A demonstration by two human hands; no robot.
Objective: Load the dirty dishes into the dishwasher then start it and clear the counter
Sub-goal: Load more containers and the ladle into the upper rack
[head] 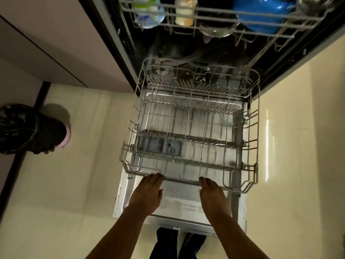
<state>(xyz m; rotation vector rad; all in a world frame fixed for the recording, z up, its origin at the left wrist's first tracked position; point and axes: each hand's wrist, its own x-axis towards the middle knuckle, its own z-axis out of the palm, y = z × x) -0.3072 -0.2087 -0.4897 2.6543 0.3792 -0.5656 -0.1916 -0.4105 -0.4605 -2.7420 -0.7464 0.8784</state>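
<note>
The dishwasher [186, 71] stands open with its door [179, 204] folded flat toward the person. The lower rack [192, 131] is pulled out over the door and holds no dishes; through its wire floor the detergent compartment [164, 146] set in the door's inner face shows.

Both hands reach down to the rack's near rail. The left hand [147, 191] lies palm down with straight fingers, its fingertips [155, 176] touching the front wire left of centre. The right hand [212, 193] does the same further right, fingers straight and together, their tips at the same rail. Neither hand curls round the wire or holds anything, as far as the view shows (the fingertips partly hide the wire under them).

Above, the upper rack [224, 21] is partly out and loaded: a clear bottle with a green label [149, 12], a pale yellowish bottle [184, 14], a blue plastic vessel [261, 14], and what seems to be a glass bowl [218, 31] beneath them, though blur makes that uncertain.

A bin lined with a black bag [22, 128] stands well to the left on the cream tiled floor [74, 184], beside pale cabinet fronts [46, 43]. The person's dark trouser legs [177, 243] show below the door's near edge.
</note>
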